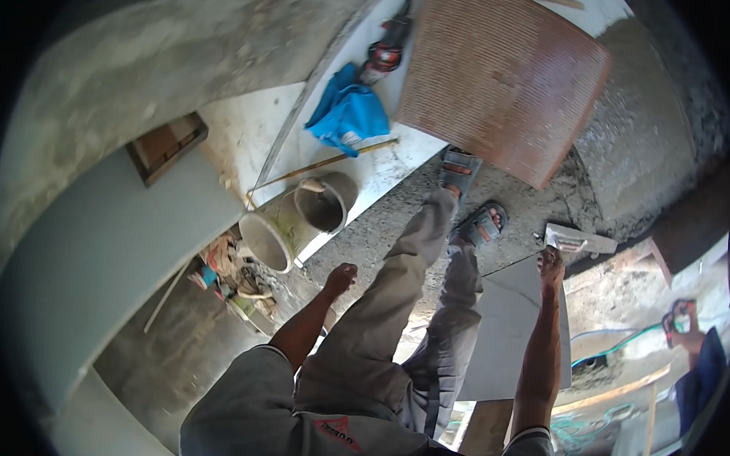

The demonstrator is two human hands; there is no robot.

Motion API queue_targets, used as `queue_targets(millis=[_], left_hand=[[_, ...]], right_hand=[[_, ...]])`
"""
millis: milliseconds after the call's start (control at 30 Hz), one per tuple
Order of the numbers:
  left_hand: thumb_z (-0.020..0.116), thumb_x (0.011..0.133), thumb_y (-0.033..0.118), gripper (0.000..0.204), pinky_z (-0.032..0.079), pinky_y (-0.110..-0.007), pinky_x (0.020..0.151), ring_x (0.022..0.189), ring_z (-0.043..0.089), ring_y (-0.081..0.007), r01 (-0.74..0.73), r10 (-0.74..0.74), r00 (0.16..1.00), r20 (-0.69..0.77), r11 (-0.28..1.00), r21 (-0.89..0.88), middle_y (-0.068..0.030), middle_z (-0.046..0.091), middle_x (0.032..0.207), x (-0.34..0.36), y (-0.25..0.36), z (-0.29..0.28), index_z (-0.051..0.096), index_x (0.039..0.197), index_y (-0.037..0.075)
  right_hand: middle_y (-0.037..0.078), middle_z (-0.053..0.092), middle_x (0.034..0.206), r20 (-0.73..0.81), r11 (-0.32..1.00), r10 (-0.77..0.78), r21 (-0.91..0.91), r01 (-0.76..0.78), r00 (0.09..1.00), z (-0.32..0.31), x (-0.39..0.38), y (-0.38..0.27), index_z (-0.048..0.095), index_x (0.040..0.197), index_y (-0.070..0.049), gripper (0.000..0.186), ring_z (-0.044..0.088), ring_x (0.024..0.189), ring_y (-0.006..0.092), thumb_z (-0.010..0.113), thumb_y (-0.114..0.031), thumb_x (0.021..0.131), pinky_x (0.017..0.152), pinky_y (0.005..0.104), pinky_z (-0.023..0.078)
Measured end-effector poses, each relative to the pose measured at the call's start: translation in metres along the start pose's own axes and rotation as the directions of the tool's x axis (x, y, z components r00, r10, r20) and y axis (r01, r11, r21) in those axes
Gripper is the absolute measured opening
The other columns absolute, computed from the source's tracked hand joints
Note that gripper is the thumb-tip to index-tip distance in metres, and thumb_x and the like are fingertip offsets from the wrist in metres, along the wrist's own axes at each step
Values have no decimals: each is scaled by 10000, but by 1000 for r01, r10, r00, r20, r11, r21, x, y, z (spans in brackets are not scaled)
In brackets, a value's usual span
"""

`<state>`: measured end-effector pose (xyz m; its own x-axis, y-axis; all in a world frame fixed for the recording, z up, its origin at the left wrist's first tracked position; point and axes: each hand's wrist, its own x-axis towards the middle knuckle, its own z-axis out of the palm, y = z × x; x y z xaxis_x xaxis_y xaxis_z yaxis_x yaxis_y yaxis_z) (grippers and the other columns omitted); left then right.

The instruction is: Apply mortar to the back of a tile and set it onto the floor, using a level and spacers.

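My right hand [551, 267] is closed round the handle of a trowel [580, 239], a flat grey blade smeared with mortar, held just above the floor. My left hand [343, 279] hangs beside my left thigh with its fingers curled in, and nothing shows in it. In front of my feet lies a large reddish-brown tile [503, 80], its upper face covered in combed ridges, with a wet sheen on its right part. Grey mortar [638, 129] is spread out to the right of the tile.
Two dirty buckets [266, 239] stand at left, near a blue cloth or bag [349, 111], a thin stick [327, 162] and a red-and-black power tool [385, 56]. A pale slab [514, 338] lies by my right arm. Another person's hand [685, 332] holds a red tool at far right.
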<state>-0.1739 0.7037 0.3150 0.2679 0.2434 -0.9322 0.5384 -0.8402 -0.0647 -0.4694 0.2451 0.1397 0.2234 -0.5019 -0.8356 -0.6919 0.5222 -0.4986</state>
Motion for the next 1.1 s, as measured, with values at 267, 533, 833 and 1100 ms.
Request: queue_targets(millis=[267,533,833,1100], left_hand=[[523,903,421,472,453,-416,786,915,582,-229,172,-168,985,48,879,-445,-94,583,1090,-45,-100,4,456,1251,110],[687,712,600,1106,429,-516,863,1256,372,-337,-95,-176,962,-211,506,-857,-131,357,1408,50,-96,-60,12,1470,161],[368,827,714,938,313,-576,997,1281,352,-391,-32,-515,845,-145,222,-974,-172,247,1470,243,-90,-104,11,1470,132],[671,789,493,672,257,-530,1002,1185,442,-239,-156,-119,981,-154,-12,-988,-41,473,1306,265,-112,-83,416,1322,174]], right_hand=[[155,629,850,248,835,-278,-416,361,928,63,-54,-55,608,1005,-6,246,610,678,216,506,-200,893,604,335,485],[222,556,1119,738,384,-439,-362,849,513,293,-116,-139,502,1199,-15,391,542,1046,374,558,-146,834,886,409,453],[258,398,1272,804,187,-499,-263,947,322,599,-154,-169,323,1371,-125,655,555,1018,420,643,-216,807,802,439,517],[178,514,908,874,-18,-388,-325,945,293,591,-143,-118,427,1101,-17,441,608,725,363,659,-235,796,668,428,541]])
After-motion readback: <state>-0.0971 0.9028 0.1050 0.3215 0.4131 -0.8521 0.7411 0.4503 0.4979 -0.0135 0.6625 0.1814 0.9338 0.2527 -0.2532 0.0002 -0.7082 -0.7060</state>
